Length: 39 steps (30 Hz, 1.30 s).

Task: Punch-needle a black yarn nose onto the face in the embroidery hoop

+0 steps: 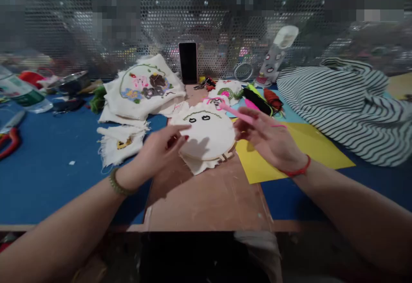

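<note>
Left of the round hoop (209,159) and behind it, a big cloth (154,70) has pink, brown and blue pictures sewn on it, and looks mostly done. Nearer, also left of the hoop, a small cloth (138,146) has a yellow and brown patch. Inside the hoop, the white cloth (209,139) looks only just begun. It has a curved green line (201,112) near the top, with a black ring on the left and another on the right below it. The rest of that cloth is bare, so there seems to be lots of room left.

The left hand (162,146) is at the hoop's left side. Its pointing finger and thumb reach over the white cloth, with a narrow gap between them. I cannot tell if the hidden fingers hold the edge. The right hand (268,135) is just right of the hoop, and its fingers are closed around a pink tool (245,117). The tool's front end points at the hoop's top right. Yellow paper (309,150) lies right of the hoop, under this hand.
</note>
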Available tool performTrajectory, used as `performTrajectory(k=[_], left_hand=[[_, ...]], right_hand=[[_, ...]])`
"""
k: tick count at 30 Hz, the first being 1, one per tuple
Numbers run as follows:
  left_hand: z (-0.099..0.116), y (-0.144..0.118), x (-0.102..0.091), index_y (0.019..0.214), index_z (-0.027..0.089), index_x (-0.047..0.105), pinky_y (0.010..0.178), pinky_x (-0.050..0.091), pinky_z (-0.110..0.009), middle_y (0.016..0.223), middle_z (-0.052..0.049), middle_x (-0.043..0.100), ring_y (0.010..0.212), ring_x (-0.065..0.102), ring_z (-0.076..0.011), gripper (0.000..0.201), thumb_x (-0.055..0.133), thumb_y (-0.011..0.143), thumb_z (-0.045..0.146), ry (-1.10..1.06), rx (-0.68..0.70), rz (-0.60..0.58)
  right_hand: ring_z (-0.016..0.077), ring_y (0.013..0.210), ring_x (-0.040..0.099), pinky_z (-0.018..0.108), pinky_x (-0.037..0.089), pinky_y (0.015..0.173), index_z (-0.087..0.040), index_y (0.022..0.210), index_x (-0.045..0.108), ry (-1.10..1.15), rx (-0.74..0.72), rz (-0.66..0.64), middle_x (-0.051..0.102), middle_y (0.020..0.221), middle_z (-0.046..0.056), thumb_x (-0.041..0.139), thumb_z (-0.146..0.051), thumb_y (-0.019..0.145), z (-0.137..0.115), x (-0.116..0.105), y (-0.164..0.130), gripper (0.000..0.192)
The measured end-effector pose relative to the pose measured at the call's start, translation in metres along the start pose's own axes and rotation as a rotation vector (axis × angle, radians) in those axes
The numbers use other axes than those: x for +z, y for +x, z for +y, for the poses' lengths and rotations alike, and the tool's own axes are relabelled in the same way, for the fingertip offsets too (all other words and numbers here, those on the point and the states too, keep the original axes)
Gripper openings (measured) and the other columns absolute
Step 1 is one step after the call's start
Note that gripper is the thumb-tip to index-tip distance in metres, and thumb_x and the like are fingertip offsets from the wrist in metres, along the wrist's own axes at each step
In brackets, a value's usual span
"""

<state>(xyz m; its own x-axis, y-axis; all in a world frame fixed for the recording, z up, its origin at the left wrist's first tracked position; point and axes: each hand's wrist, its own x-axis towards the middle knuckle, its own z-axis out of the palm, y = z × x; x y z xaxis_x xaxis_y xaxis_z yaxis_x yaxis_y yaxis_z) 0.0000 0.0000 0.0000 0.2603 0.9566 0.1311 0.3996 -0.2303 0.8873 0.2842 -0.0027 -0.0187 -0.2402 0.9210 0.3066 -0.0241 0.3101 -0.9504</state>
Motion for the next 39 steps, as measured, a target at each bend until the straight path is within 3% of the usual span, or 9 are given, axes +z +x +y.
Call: performTrajectory(k=[2, 4, 10, 14, 20, 24, 27, 34, 39], left_hand=[[0.004, -0.008, 0.015, 0.131, 0.020, 0.068, 0.058, 0.046, -0.024, 0.080, -0.003, 0.067, 0.061, 0.057, -0.0125, 0.047, 0.072, 0.089, 0.041, -0.367, -0.109, -0.226], [0.005, -0.014, 0.028, 0.134, 0.023, 0.066, 0.065, 0.052, -0.026, 0.087, -0.005, 0.070, 0.070, 0.063, -0.0141, 0.049, 0.071, 0.090, 0.044, -0.624, -0.180, -0.271], [-0.003, -0.005, 0.027, 0.098, 0.020, 0.077, 0.069, 0.057, -0.023, 0.079, -0.004, 0.072, 0.069, 0.065, -0.0124, 0.016, 0.071, 0.092, 0.034, -0.913, -0.310, -0.146], [-0.007, 0.003, 0.022, 0.097, 0.017, 0.076, 0.067, 0.057, -0.019, 0.075, -0.004, 0.072, 0.067, 0.067, -0.0108, 0.012, 0.065, 0.095, 0.023, -0.958, -0.357, -0.039], [0.004, -0.007, 0.033, 0.100, 0.015, 0.074, 0.075, 0.060, -0.024, 0.087, -0.007, 0.077, 0.075, 0.072, -0.0134, 0.014, 0.061, 0.098, 0.019, -0.944, -0.391, -0.171], [0.005, -0.011, 0.036, 0.100, 0.016, 0.074, 0.077, 0.060, -0.023, 0.091, -0.006, 0.078, 0.078, 0.073, -0.0132, 0.012, 0.063, 0.097, 0.021, -0.938, -0.351, -0.160], [0.009, -0.006, 0.036, 0.099, 0.015, 0.072, 0.077, 0.061, -0.026, 0.092, -0.007, 0.078, 0.077, 0.073, -0.0140, 0.013, 0.059, 0.098, 0.018, -0.946, -0.349, -0.149], [0.050, 0.012, 0.052, 0.091, 0.009, 0.066, 0.067, 0.060, -0.024, 0.082, -0.010, 0.074, 0.066, 0.071, -0.0130, 0.025, 0.044, 0.102, 0.008, -0.914, -0.455, -0.115], [0.041, 0.010, 0.077, 0.093, 0.012, 0.062, 0.068, 0.059, -0.023, 0.081, -0.008, 0.073, 0.064, 0.070, -0.0111, 0.026, 0.039, 0.104, 0.009, -1.058, -0.480, -0.050]], right_hand=[[0.0172, 0.083, 0.070, 0.033, 0.058, 0.070, -0.023, 0.126, 0.060, -0.043, -0.027, -0.154, 0.074, 0.107, 0.010, 0.050, -0.046, 0.102, -0.006, 0.015, -0.007, 0.035], [0.0158, 0.087, 0.069, 0.029, 0.057, 0.070, -0.021, 0.126, 0.062, -0.084, -0.035, -0.332, 0.074, 0.110, 0.010, 0.051, -0.047, 0.102, -0.008, 0.031, -0.013, 0.037], [0.0101, 0.069, 0.064, 0.023, 0.055, 0.060, -0.022, 0.131, 0.058, -0.015, 0.235, -0.358, 0.075, 0.102, 0.006, 0.062, -0.040, 0.096, -0.004, 0.038, -0.014, 0.039], [0.0071, 0.047, 0.053, 0.018, 0.044, 0.043, -0.016, 0.090, 0.068, -0.084, 0.524, -0.706, 0.065, 0.064, -0.001, 0.063, -0.042, 0.095, -0.021, 0.013, -0.010, 0.026], [0.0080, 0.057, 0.063, 0.021, 0.052, 0.051, -0.018, 0.097, 0.070, -0.118, 0.154, -0.153, 0.075, 0.087, 0.004, 0.070, -0.036, 0.090, -0.025, 0.005, -0.005, 0.019], [0.0094, 0.054, 0.065, 0.020, 0.052, 0.048, -0.017, 0.114, 0.069, -0.137, 0.398, -0.389, 0.074, 0.077, 0.002, 0.071, -0.029, 0.087, -0.018, 0.013, -0.007, 0.029], [0.0082, 0.048, 0.062, 0.019, 0.048, 0.045, -0.015, 0.096, 0.071, -0.137, 0.493, -0.345, 0.068, 0.062, -0.002, 0.071, -0.029, 0.086, -0.017, 0.010, -0.003, 0.017], [0.0073, 0.047, 0.056, 0.021, 0.045, 0.048, -0.017, 0.076, 0.069, -0.312, 0.476, -0.394, 0.063, 0.055, -0.004, 0.077, -0.038, 0.075, -0.024, -0.021, 0.015, 0.023], [0.0102, 0.050, 0.057, 0.024, 0.045, 0.049, -0.018, 0.077, 0.072, -0.471, 0.448, -0.400, 0.065, 0.057, -0.001, 0.080, -0.048, 0.072, -0.027, -0.070, 0.026, 0.031]])
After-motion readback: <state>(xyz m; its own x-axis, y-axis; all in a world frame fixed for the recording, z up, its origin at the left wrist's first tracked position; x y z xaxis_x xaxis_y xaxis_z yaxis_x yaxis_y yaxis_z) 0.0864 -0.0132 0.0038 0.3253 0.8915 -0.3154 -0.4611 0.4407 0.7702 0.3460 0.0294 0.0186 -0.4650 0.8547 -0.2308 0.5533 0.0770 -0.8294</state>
